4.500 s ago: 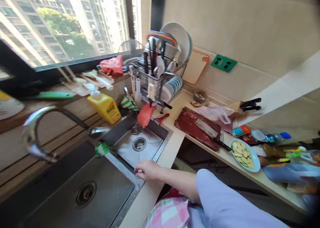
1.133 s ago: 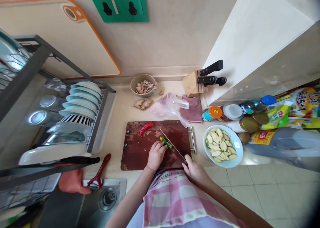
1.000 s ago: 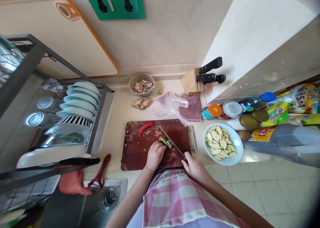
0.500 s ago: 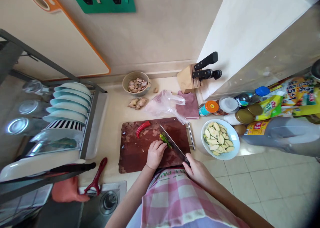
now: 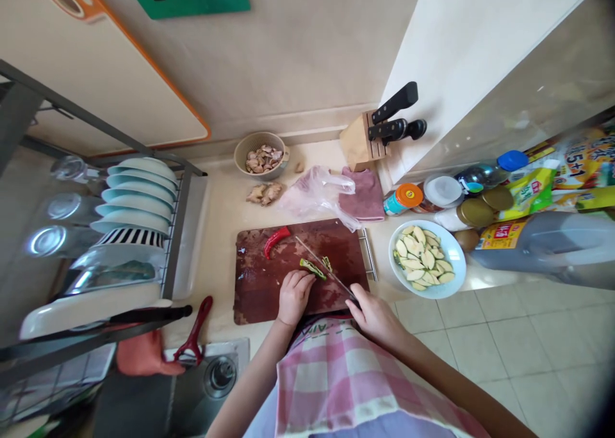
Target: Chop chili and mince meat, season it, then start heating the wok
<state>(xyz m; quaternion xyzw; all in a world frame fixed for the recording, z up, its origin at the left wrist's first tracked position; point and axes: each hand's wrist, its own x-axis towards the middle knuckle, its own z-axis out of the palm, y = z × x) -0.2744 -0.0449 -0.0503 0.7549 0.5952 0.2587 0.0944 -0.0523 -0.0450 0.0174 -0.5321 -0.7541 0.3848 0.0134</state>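
On the dark brown cutting board (image 5: 254,284) lies a green chili pepper (image 5: 312,269), its cut face and pale inside showing. The bent fingers of my left hand (image 5: 293,295) press on the pepper's near side. My right hand (image 5: 373,311) is wrapped round the handle of a kitchen knife (image 5: 323,264), whose blade slants over the board, just right of that pepper piece. Beyond the blade sits a smaller green chili piece (image 5: 327,264). A red chili pepper (image 5: 276,241) rests near the board's far left.
Behind the board are a strainer bowl (image 5: 244,169) of meat-like pieces, ginger (image 5: 265,194), a plastic bag (image 5: 314,191) and a knife block (image 5: 358,142). At right stand a plate (image 5: 459,271) of sliced vegetable and several jars. A dish rack (image 5: 179,233), peeler (image 5: 196,332) and sink (image 5: 240,355) are left.
The green chili now shows an open cut face, and a separate piece lies right of the blade. The knife has turned more edge-on to my view. The whole view has shifted slightly.
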